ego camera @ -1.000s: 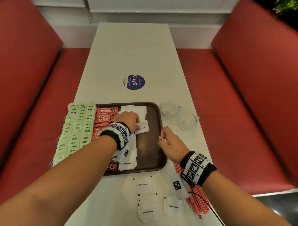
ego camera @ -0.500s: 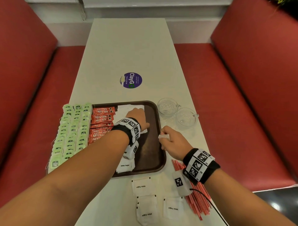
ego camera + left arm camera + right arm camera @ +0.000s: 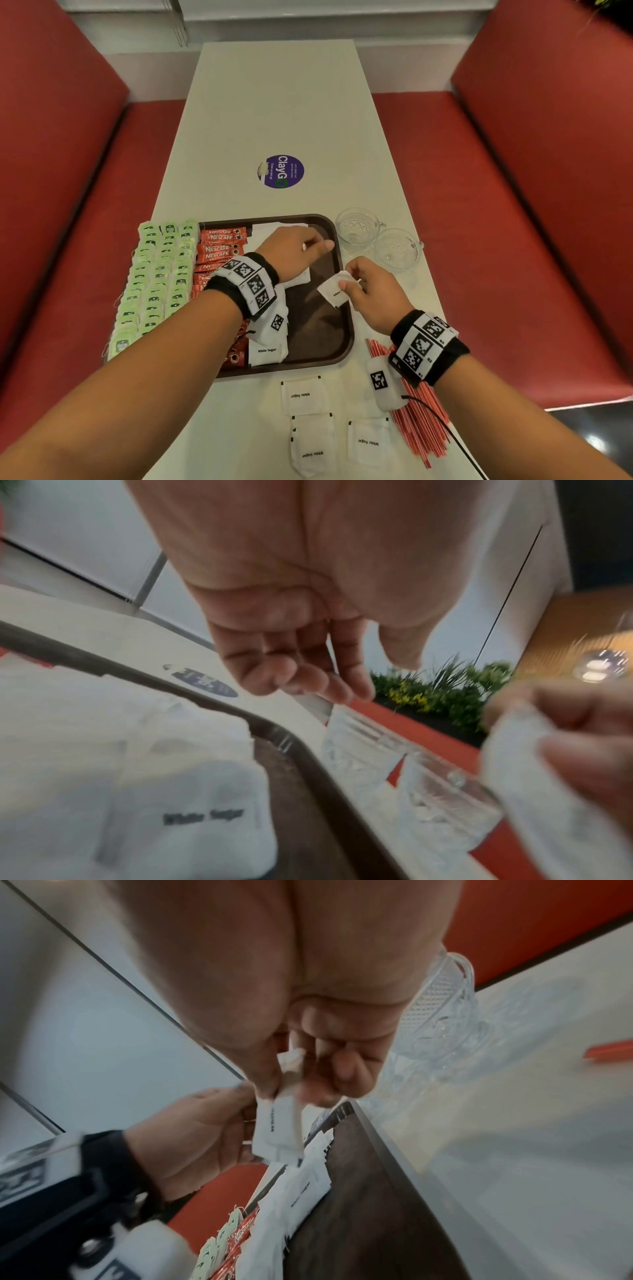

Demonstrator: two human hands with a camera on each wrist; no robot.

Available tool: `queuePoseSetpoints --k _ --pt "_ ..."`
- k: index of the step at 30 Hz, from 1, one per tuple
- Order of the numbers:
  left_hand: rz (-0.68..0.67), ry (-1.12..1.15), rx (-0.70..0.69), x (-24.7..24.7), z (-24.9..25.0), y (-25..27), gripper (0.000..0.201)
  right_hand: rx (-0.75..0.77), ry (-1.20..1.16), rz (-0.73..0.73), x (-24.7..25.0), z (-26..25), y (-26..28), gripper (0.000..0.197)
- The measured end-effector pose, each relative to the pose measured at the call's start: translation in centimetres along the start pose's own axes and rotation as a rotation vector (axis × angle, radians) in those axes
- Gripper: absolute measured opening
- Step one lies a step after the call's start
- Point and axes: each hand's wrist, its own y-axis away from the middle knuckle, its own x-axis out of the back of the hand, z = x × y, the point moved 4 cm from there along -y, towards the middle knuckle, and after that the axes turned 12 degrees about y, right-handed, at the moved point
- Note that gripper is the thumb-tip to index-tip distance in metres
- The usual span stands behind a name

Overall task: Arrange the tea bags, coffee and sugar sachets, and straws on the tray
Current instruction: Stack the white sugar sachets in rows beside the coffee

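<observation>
A brown tray (image 3: 337,346) holds green tea bags (image 3: 154,274) at its left, red Nescafe sachets (image 3: 219,246) beside them and a column of white sugar sachets (image 3: 267,349). My right hand (image 3: 363,291) pinches a white sugar sachet (image 3: 334,291) over the tray's right rim; the same sachet (image 3: 274,1131) hangs from thumb and fingers in the right wrist view. My left hand (image 3: 301,245) hovers over the tray's far part with loosely extended fingers (image 3: 298,669) and holds nothing. Three more sugar sachets (image 3: 303,394) lie on the table near me. Red straws (image 3: 421,421) lie at the near right.
Two empty glass cups (image 3: 356,229) (image 3: 397,250) stand just right of the tray. A purple round sticker (image 3: 281,171) sits mid-table. Red bench seats (image 3: 479,205) flank the white table (image 3: 274,102). Green plants (image 3: 445,699) show behind the cups in the left wrist view.
My right hand lifted its sugar sachet up over the tray's right rim. My left hand let go of the sachet it was placing and moved right, toward the right hand.
</observation>
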Motion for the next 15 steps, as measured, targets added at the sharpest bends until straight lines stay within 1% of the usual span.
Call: queuePoseSetpoints --k 2,4,6,8,11,13,15 --pt "-0.095 0.069 -0.051 0.0 0.7 1.4 0.030 -0.014 -0.061 -0.007 0.0 0.0 0.0 0.006" --pt "-0.178 0.047 -0.101 -0.4 0.8 2.4 0.020 -0.011 -0.097 -0.023 0.0 -0.3 0.2 0.005" --pt "-0.194 0.007 -0.122 -1.0 0.4 2.8 0.015 -0.003 -0.136 -0.040 -0.1 -0.7 0.4 0.006" --pt "-0.173 -0.005 -0.116 -1.3 -0.1 2.9 0.012 -0.001 -0.162 -0.077 -0.3 -0.9 0.5 0.006" --pt "-0.141 -0.002 -0.114 -1.1 -0.6 3.2 0.004 -0.002 -0.110 -0.126 -0.5 -1.0 0.7 0.006" --pt "-0.071 0.017 -0.098 -0.3 -1.1 3.0 0.004 -0.010 -0.081 -0.138 -0.6 -0.7 0.7 0.008" --pt "0.021 0.005 -0.033 0.9 -2.2 2.6 0.006 -0.027 -0.063 -0.152 -0.6 -0.2 0.9 0.013"
